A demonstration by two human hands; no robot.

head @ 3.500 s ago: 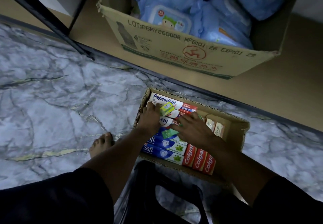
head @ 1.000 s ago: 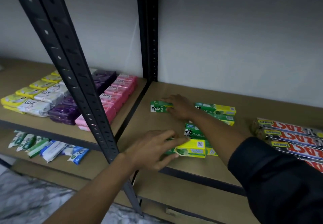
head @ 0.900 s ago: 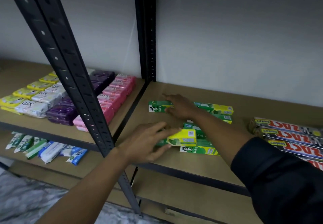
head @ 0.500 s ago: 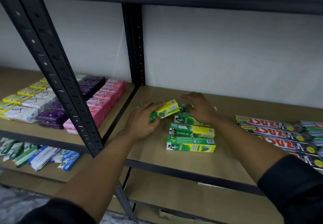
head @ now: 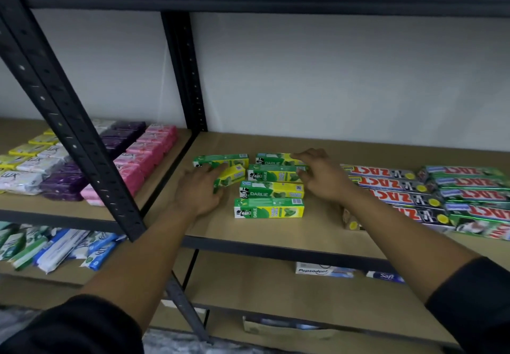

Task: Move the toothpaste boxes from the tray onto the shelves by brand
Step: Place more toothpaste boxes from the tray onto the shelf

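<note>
Several green-and-yellow Darlie toothpaste boxes (head: 269, 207) lie in a column on the brown shelf board (head: 276, 232). My left hand (head: 197, 191) grips a tilted Darlie box (head: 230, 177) just in front of another green box (head: 220, 159) at the back left. My right hand (head: 321, 177) rests with spread fingers on the right ends of the two rear Darlie boxes (head: 276, 173). Long Zact toothpaste boxes (head: 430, 193) lie in rows to the right. The tray is out of view.
A black slanted upright (head: 69, 122) crosses the left foreground; a vertical post (head: 185, 77) divides the bays. Pink, purple and yellow soap bars (head: 132, 157) fill the left shelf. Pepsodent (head: 323, 271) and Safi boxes (head: 385, 276) lie on the lower shelf.
My left hand has carried the yellow-green box back and left, down to the shelf beside the rear green box. My right hand shifted onto the right ends of the rear boxes.
</note>
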